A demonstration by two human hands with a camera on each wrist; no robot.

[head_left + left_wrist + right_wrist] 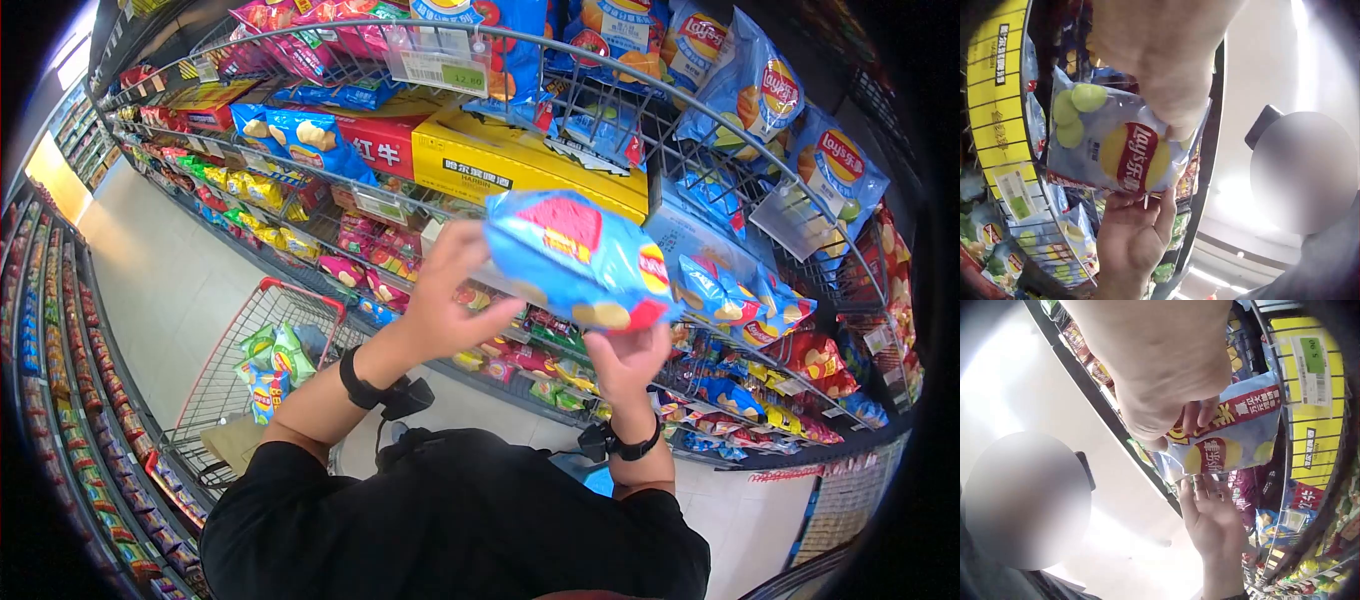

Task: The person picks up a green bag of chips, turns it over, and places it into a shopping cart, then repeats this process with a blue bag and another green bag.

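A blue bag of Lay's potato chips (580,260) is held up in front of the shelves, tilted and slightly blurred in the head view. My left hand (450,295) holds its left end, some fingers hidden behind the bag and the thumb stretched out below. At the lower right corner my right hand (630,365) grips the bag. In the left wrist view, the chip bag (1100,140) shows its Lay's logo and green round shapes, with the right hand (1132,234) at its lower edge. From the right wrist, curled fingers (1200,415) lie over the bag's printed strip.
Wire shelf baskets (640,85) full of snack bags curve around in front. A yellow carton (510,155) sits right behind the held bag. To the left stands a shopping cart (225,350) with green and blue bags in it. Another snack shelf (85,400) runs along the far left.
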